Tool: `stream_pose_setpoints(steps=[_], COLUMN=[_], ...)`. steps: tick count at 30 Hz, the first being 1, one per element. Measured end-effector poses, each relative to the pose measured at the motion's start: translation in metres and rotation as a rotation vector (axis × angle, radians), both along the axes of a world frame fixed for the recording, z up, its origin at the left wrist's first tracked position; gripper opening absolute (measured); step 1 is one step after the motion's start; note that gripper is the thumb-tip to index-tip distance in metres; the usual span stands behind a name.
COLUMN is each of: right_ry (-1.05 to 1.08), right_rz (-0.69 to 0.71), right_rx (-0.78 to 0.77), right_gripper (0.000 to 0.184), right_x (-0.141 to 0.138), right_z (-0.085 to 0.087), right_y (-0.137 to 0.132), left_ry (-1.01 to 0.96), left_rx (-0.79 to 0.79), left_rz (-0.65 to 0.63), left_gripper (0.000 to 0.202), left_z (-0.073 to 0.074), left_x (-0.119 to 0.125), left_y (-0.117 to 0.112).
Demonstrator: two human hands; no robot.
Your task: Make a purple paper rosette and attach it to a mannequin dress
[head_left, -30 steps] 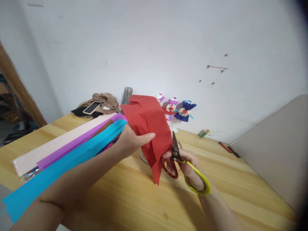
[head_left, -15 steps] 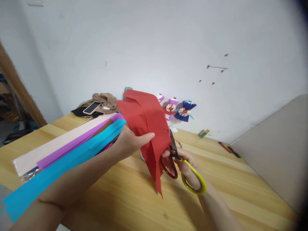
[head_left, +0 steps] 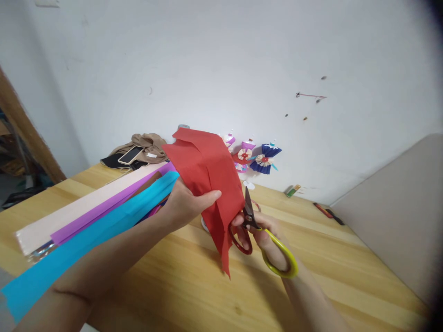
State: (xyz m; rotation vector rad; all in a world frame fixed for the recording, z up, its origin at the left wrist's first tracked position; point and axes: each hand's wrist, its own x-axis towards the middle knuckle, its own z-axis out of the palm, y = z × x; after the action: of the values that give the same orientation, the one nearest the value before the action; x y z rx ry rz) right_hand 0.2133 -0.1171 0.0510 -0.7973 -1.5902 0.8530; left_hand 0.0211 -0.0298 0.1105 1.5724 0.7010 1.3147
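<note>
A folded sheet of red crepe paper (head_left: 211, 161) hangs above the table, its lower end narrowing to a ragged point. My left hand (head_left: 188, 200) grips it from the left, thumb on top and the other fingers hidden underneath. On the right, my right hand (head_left: 268, 235) holds scissors (head_left: 249, 217) with one yellow and one red handle loop. The dark blades point up beside the paper's right edge and look slightly parted. Fingertips of my right hand touch the paper's lower right edge.
Pink, purple and blue paper strips (head_left: 104, 226) lie left under my left arm. A phone (head_left: 130, 155) rests by brown cloth (head_left: 152, 145). Several paper dress decorations (head_left: 265, 159) stand against the wall. A small green box (head_left: 293, 191) and a red-black tool (head_left: 323, 210) lie right on the wooden table (head_left: 194, 286).
The red paper has shifted slightly left, with my left hand keeping its grip. The scissors' blades now stand a little apart from the paper's right edge. The view has moved slightly.
</note>
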Motion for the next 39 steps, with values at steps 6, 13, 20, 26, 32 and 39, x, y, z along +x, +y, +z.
stream_pose_setpoints(steps=[6,13,20,26,32,39], right_ry=[0.007,0.004,0.080,0.057,0.023,-0.034], right_rz=[-0.033,-0.109,-0.109,-0.126,-0.191,-0.165], right_rx=[-0.015,-0.014,-0.094,-0.045,0.002,0.015], right_gripper=[0.044,0.046,0.048,0.049,0.048,0.042], right_x=[-0.003,-0.007,-0.006,-0.008,-0.013,-0.007], right_z=[0.003,0.006,-0.004,-0.002,0.007,0.010], right_y=[0.000,0.000,0.000,-0.001,0.001,-0.003], left_ry=[0.136,0.090,0.113,0.149,0.157,0.169], left_rx=[0.063,0.112,0.147,0.179,0.248,0.267], left_rz=[0.056,-0.068,-0.036,-0.024,-0.062,-0.090], left_gripper=[0.034,0.024,0.026,0.025,0.023,0.021], left_z=[-0.006,-0.001,-0.005,-0.007,-0.005,-0.002], left_x=[-0.001,0.003,0.003,0.003,0.004,0.002], left_y=[0.000,-0.006,-0.005,-0.005,-0.005,-0.006])
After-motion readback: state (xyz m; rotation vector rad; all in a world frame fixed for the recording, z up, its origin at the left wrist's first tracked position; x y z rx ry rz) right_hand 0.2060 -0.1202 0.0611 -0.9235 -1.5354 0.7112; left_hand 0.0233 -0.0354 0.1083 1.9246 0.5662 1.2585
